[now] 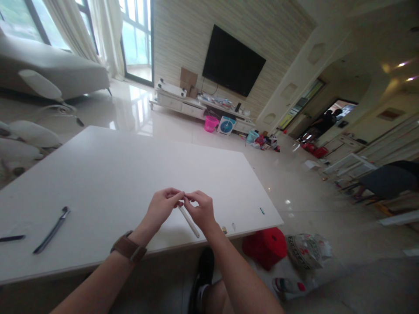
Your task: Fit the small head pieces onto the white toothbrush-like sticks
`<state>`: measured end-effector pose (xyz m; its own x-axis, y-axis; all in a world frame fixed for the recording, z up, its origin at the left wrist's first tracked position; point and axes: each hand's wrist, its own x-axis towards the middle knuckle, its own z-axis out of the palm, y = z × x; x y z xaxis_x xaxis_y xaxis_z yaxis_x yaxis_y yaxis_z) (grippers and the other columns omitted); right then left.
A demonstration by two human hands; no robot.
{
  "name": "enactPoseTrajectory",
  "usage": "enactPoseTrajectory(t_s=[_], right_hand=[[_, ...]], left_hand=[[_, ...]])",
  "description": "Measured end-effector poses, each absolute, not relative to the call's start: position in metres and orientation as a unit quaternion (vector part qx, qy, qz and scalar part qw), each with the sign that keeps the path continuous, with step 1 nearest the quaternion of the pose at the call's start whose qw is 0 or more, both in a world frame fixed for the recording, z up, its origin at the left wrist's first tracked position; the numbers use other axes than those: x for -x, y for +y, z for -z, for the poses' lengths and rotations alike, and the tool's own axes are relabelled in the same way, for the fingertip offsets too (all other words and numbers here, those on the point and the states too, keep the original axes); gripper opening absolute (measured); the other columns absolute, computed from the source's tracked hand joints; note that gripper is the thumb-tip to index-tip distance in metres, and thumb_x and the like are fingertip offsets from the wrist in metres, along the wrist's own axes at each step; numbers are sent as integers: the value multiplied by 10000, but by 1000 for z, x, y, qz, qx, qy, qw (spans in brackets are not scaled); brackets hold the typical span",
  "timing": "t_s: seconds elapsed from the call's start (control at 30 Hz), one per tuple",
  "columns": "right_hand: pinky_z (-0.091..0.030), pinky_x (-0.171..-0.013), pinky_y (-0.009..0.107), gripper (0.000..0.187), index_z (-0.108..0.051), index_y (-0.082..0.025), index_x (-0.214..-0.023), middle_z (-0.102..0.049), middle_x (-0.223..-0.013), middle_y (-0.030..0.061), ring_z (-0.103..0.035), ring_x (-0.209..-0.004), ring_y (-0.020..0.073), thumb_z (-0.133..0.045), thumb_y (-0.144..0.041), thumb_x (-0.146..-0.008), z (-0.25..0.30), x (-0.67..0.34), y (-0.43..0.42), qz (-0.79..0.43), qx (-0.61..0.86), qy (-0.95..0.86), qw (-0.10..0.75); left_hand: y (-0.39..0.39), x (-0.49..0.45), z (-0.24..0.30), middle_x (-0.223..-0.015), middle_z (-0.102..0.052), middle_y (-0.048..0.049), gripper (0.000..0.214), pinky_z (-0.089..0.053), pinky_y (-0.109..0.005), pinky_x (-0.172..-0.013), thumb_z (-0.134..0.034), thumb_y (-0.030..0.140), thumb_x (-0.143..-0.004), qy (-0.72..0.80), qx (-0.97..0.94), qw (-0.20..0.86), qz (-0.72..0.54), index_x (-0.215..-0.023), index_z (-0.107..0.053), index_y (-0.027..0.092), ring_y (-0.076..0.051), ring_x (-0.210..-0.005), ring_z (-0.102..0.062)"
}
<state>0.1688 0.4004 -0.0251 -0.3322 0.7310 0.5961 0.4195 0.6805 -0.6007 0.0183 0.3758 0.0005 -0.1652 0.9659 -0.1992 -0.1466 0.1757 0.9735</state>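
Observation:
Over the white table [108,174], my left hand [163,207] and my right hand [201,209] meet fingertip to fingertip. Both are closed in a pinch. What they pinch, if anything, is too small or too hidden to name. A slim white stick, perhaps a pen body [190,222], slants from just below the fingertips toward the near table edge. I cannot tell whether it is held or lies on the table. A brown-strapped watch [128,247] is on my left wrist.
Left on the table lie a dark pen-like object [51,231] and a dark thin stick [12,238]. Near the right edge are a small green piece [262,210] and a small gold-coloured piece [224,230]. Below stand a red stool [266,248] and a plastic bag [306,250].

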Motion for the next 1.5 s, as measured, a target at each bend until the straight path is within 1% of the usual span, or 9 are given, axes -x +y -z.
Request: enactPoseTrajectory(t_s=[0.27, 0.53, 0.8, 0.87, 0.97, 1.0, 1.17, 1.3, 1.5], right_hand=[[-489, -715, 244, 147, -760, -199, -954, -693, -814, 29, -623, -740, 131, -623, -183, -904, 25, -176, 395, -164, 363, -797, 454], [-484, -693, 248, 147, -757, -182, -851, -696, -758, 23, -604, -674, 124, -617, -191, -896, 17, -189, 387, -145, 411, -767, 470], [-543, -700, 264, 226, -774, -161, -892, -750, -813, 46, -687, -723, 171, -653, -350, -866, -19, -240, 398, -184, 513, -659, 518], [-540, -711, 265, 266, -773, -153, -914, -754, -831, 57, -692, -744, 180, -638, -378, -872, -17, -268, 407, -155, 547, -667, 480], [-512, -755, 243, 268, -767, -172, -935, -757, -900, 51, -684, -789, 162, -571, -352, -906, 2, -325, 416, -50, 634, -702, 321], [-501, -757, 243, 238, -766, -167, -901, -755, -886, 56, -679, -783, 164, -580, -314, -892, 11, -347, 417, -41, 653, -697, 292], [-441, -713, 288, 197, -745, -150, -757, -734, -795, 113, -639, -742, 200, -575, -201, -841, 60, -448, 406, 0, 735, -650, 196], [-406, -686, 295, 212, -743, -135, -778, -718, -802, 140, -609, -727, 199, -556, -185, -863, 93, -495, 399, 28, 774, -621, 117], [-421, -758, 273, 267, -736, -145, -842, -706, -924, 121, -604, -800, 183, -494, -216, -929, 127, -514, 402, 59, 770, -635, 34]], left_hand=[[371, -20, 0, -817, -744, -103, 429, -468, -302, -678, -722, 531, -657, 549, -389, 553, -491, -811, -674, 134, -206, -700, -686], [365, -19, -1, -880, -752, -113, 387, -469, -307, -692, -632, 498, -734, 544, -393, 573, -470, -893, -640, 146, -201, -703, -688], [360, -14, -6, -866, -743, -104, 376, -474, -303, -673, -652, 447, -685, 547, -387, 573, -471, -911, -634, 147, -191, -671, -678], [357, -14, -8, -858, -742, -100, 371, -477, -304, -675, -655, 442, -675, 545, -387, 573, -474, -903, -633, 150, -189, -667, -678], [354, -13, -9, -855, -741, -97, 362, -476, -305, -673, -652, 442, -676, 543, -386, 573, -478, -894, -631, 153, -188, -663, -678], [354, -13, -10, -855, -741, -96, 358, -474, -304, -672, -649, 439, -678, 542, -385, 573, -480, -893, -630, 153, -188, -663, -678], [353, -13, -10, -851, -739, -87, 338, -471, -296, -671, -652, 411, -677, 540, -382, 573, -484, -894, -631, 153, -179, -658, -675], [353, -15, -12, -848, -740, -86, 341, -476, -299, -677, -648, 425, -689, 546, -388, 566, -481, -893, -635, 152, -182, -662, -678], [357, -14, -14, -825, -741, -77, 330, -483, -313, -689, -655, 430, -689, 563, -407, 539, -476, -869, -646, 154, -193, -660, -681]])
